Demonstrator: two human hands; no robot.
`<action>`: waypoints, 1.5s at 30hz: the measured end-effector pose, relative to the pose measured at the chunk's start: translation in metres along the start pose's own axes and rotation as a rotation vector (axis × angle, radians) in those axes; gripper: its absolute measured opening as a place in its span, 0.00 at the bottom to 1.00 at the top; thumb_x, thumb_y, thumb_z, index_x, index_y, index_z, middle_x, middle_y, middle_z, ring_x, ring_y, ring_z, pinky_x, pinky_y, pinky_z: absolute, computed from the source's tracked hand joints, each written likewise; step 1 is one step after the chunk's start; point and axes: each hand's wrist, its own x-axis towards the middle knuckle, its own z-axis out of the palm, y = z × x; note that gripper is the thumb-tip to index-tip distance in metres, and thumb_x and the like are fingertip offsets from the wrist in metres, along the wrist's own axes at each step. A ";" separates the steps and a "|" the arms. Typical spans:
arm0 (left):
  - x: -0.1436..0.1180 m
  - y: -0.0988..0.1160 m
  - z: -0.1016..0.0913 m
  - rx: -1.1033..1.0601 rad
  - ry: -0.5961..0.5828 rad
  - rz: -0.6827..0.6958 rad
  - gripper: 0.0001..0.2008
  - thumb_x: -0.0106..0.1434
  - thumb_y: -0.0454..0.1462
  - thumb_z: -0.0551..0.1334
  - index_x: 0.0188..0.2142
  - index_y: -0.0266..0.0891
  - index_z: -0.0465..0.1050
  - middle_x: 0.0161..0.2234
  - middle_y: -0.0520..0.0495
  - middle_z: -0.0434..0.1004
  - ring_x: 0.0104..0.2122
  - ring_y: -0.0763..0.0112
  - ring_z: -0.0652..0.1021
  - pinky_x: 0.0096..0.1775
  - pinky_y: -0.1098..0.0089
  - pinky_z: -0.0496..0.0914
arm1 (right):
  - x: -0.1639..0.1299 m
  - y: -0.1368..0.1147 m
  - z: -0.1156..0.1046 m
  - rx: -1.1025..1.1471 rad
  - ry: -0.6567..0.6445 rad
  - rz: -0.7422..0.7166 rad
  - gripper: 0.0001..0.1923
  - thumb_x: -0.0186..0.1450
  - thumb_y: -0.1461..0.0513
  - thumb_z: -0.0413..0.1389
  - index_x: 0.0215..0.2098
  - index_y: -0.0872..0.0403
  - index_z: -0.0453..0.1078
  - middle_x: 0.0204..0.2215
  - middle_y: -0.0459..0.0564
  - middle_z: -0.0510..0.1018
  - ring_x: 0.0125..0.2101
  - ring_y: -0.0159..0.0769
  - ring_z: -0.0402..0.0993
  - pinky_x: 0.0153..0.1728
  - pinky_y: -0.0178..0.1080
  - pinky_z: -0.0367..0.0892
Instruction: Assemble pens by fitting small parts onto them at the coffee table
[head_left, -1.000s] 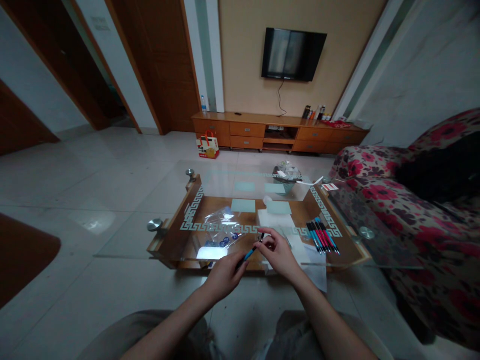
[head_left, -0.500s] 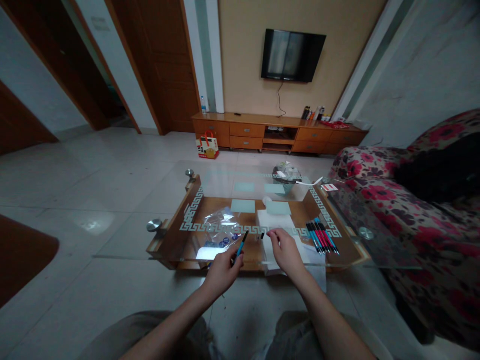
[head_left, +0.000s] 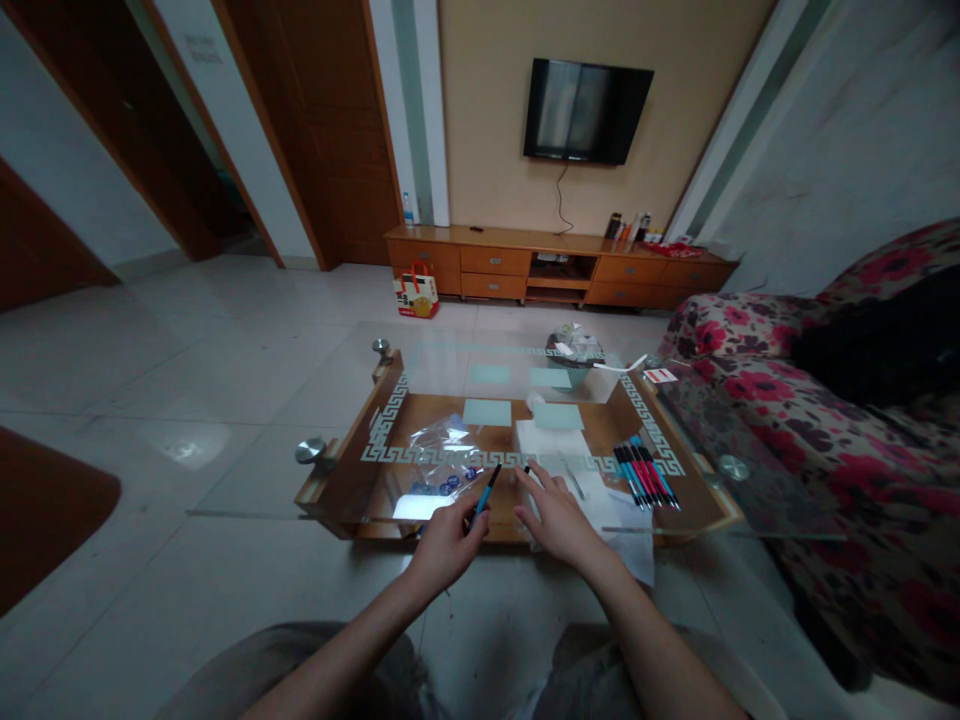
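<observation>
My left hand [head_left: 450,535] is closed around a blue pen [head_left: 486,496] with a black end, which points up and away from me. Over the glass table's near side, my right hand [head_left: 556,515] has its fingers spread and holds nothing I can see. Its fingertips are at a small black piece [head_left: 527,469]; whether they touch it I cannot tell. Just beyond that hand, a thin pale stick-like piece [head_left: 576,484] lies on the glass. A row of blue and red pens [head_left: 645,474] lies to the right. Clear plastic packaging [head_left: 442,445] lies left of the held pen.
The glass table [head_left: 247,490] has metal knobs [head_left: 309,451] and a wooden shelf below. White paper [head_left: 551,440] shows beneath the right hand. A waste bin [head_left: 574,350] stands at the far side, and a floral sofa [head_left: 885,400] is on the right.
My right hand has gone from a pinch to spread fingers, reaching toward the small black piece. A thin pale piece now shows on the glass. My left hand still holds the pen.
</observation>
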 end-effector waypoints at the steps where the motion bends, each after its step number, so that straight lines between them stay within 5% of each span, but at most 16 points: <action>1: 0.000 0.000 0.000 0.003 0.001 -0.003 0.14 0.67 0.43 0.55 0.37 0.38 0.75 0.27 0.49 0.79 0.26 0.68 0.76 0.29 0.72 0.64 | 0.000 0.000 0.000 -0.007 -0.006 0.000 0.33 0.66 0.57 0.55 0.68 0.45 0.53 0.67 0.54 0.55 0.57 0.54 0.62 0.56 0.53 0.59; 9: 0.001 -0.002 0.000 0.011 -0.009 -0.022 0.13 0.67 0.43 0.55 0.37 0.38 0.75 0.28 0.48 0.78 0.27 0.68 0.75 0.30 0.72 0.64 | 0.005 0.002 0.002 0.032 0.106 0.007 0.29 0.65 0.62 0.53 0.65 0.51 0.61 0.63 0.55 0.63 0.59 0.49 0.63 0.59 0.49 0.59; 14: 0.001 -0.002 0.000 -0.007 -0.035 -0.010 0.13 0.67 0.42 0.55 0.37 0.38 0.75 0.28 0.48 0.78 0.27 0.68 0.75 0.30 0.72 0.63 | 0.016 0.006 0.000 0.384 0.311 0.033 0.22 0.66 0.66 0.45 0.55 0.52 0.70 0.51 0.53 0.76 0.51 0.40 0.72 0.55 0.45 0.65; 21: -0.001 0.000 0.000 -0.021 -0.084 0.006 0.13 0.67 0.43 0.55 0.37 0.38 0.75 0.28 0.48 0.78 0.27 0.69 0.75 0.29 0.73 0.63 | 0.020 0.003 -0.004 0.700 0.337 0.095 0.16 0.64 0.62 0.52 0.48 0.52 0.74 0.44 0.51 0.80 0.39 0.38 0.77 0.43 0.42 0.72; 45: -0.001 0.002 0.000 0.028 -0.111 0.052 0.14 0.67 0.42 0.56 0.36 0.37 0.76 0.25 0.50 0.74 0.25 0.72 0.70 0.28 0.74 0.57 | 0.019 -0.002 -0.009 0.770 0.385 0.136 0.18 0.64 0.57 0.55 0.49 0.54 0.75 0.37 0.52 0.81 0.34 0.38 0.76 0.36 0.39 0.73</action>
